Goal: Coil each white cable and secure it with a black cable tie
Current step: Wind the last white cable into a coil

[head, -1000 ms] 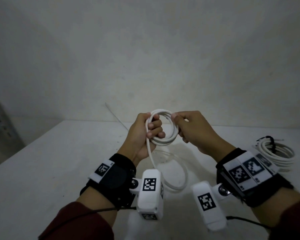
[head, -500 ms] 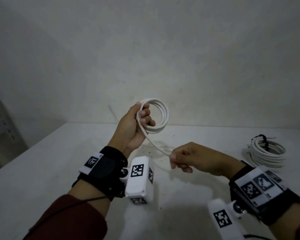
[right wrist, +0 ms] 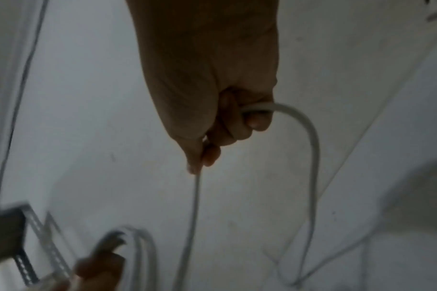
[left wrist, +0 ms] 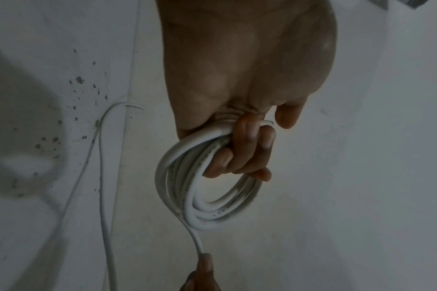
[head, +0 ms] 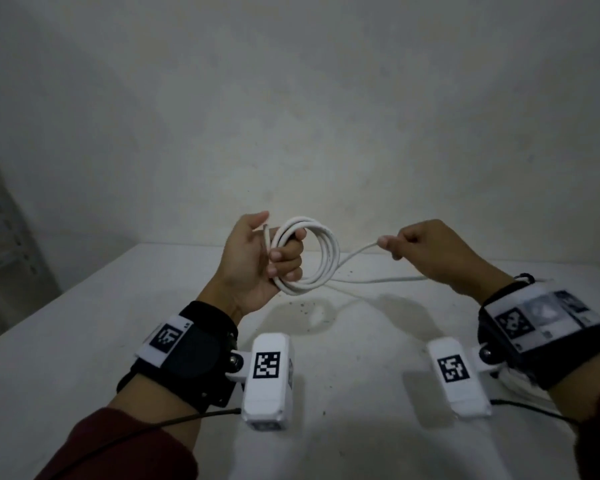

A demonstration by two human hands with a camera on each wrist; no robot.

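My left hand (head: 274, 261) is raised above the white table (head: 66, 358) and grips a white cable coil (head: 321, 258) of several loops, fingers curled through it. From the coil a loose strand (head: 355, 252) runs right to my right hand (head: 395, 247), which pinches it at about the coil's height. The rest of the cable trails back down to the table (head: 378, 280). The left wrist view shows the coil (left wrist: 187, 196) hooked under my fingers (left wrist: 247, 155). In the right wrist view my right hand (right wrist: 212, 141) closes on the strand (right wrist: 312, 153).
A second white coil (head: 515, 381) on the table is mostly hidden under my right wrist. A metal shelf rack (head: 0, 258) stands off the table's left edge. A plain wall rises behind the table.
The right hand left the coil, slid down along the loose strand, and has now risen out to the right with the strand held in it. The left hand kept its grip on the coil.
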